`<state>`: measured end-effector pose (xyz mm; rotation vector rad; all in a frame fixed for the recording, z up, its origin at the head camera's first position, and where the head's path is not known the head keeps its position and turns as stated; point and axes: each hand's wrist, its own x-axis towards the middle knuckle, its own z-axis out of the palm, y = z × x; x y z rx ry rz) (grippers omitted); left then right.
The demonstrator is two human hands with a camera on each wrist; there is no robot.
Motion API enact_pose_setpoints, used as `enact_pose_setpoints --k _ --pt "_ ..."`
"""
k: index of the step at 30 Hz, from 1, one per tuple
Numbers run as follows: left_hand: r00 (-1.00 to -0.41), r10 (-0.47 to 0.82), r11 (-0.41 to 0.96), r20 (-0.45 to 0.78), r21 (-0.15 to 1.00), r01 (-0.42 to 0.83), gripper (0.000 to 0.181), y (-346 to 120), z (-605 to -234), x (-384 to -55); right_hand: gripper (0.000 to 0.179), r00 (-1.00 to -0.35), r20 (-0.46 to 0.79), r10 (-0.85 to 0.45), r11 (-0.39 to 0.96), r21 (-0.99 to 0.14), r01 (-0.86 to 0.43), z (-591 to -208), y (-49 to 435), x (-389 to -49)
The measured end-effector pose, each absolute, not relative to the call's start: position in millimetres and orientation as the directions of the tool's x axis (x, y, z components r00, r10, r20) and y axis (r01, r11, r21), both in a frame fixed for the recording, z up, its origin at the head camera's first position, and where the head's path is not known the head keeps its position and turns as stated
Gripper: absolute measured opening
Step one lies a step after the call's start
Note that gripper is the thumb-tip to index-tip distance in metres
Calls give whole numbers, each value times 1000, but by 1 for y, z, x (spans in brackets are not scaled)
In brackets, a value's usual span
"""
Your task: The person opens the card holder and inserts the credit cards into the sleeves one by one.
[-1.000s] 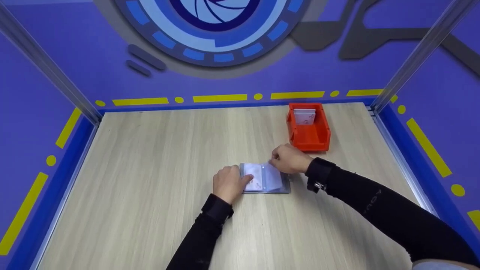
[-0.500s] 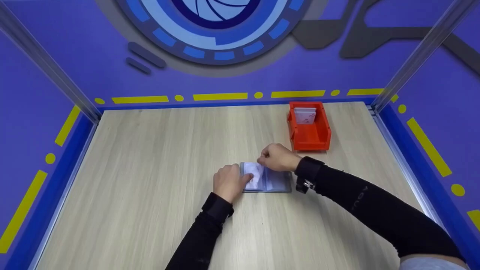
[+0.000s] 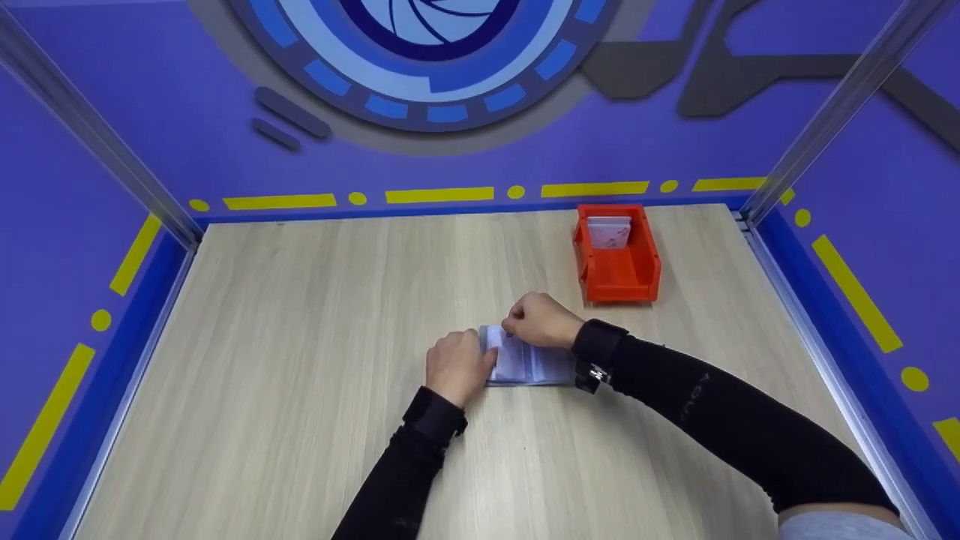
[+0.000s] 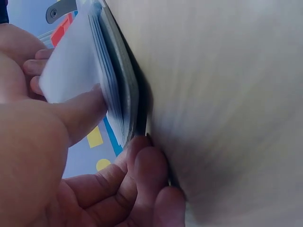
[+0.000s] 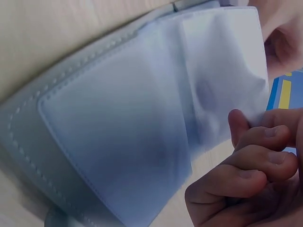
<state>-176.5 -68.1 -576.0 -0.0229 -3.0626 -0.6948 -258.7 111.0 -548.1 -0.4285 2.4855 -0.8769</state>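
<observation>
A grey stitched card holder (image 3: pixel 553 369) with clear plastic sleeves lies spread out on the table, its edge in front of me. My left hand (image 3: pixel 456 367) grips its left side, the thumb (image 4: pixel 85 111) across the sleeves and the other fingers at the cover's edge. With bent fingertips my right hand (image 3: pixel 544 321) pinches the far edge of one translucent sleeve (image 5: pixel 227 66), which now lies over the left half. On the right half another clear sleeve (image 5: pixel 118 118) lies flat against the cover. A strap with a snap (image 4: pixel 59 10) sticks out in the left wrist view.
Behind the right hand stands a red open-front bin (image 3: pixel 621 281), with a few pink-patterned cards (image 3: pixel 608 234) leaning at its back. The wooden table (image 3: pixel 315 315) is bounded by blue panels and metal posts on the left, back and right.
The right hand has moved left, turning the pinched sleeve from the right half over to the left. It now covers the printed card seen there before. The left hand stays in place.
</observation>
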Motion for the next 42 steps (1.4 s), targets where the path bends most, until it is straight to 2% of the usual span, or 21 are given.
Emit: enact_pose_setpoints --k 4,10,20,24,29,33,37,42 --pt "-1000 10 901 13 433 15 36 -67 -577 -176 28 -839 -330 -433 751 -647 -133 -552 109 -258" --pt "-999 9 907 42 420 26 41 -67 -577 -176 31 -840 -326 -433 753 -643 -139 -552 107 -259" --pt "-999 7 903 34 430 21 55 -68 -578 -176 53 -840 -267 -472 733 -648 -206 -551 110 -253" --pt "-1000 15 897 23 441 24 56 -68 -578 -176 57 -832 -256 -493 714 -664 -219 -549 114 -249" --pt "-999 21 903 44 428 38 51 -68 -580 -176 52 -786 -253 -564 688 -671 -277 -548 120 -246" --pt "-999 24 902 47 429 42 49 -69 -582 -175 40 -751 -260 -607 674 -669 -313 -545 128 -243" --pt "-999 26 899 43 436 42 48 -69 -581 -176 29 -774 -231 -590 685 -651 -328 -536 138 -242" --pt "-999 26 902 31 430 36 47 -68 -581 -176 27 -828 -202 -523 716 -631 -298 -517 159 -253"
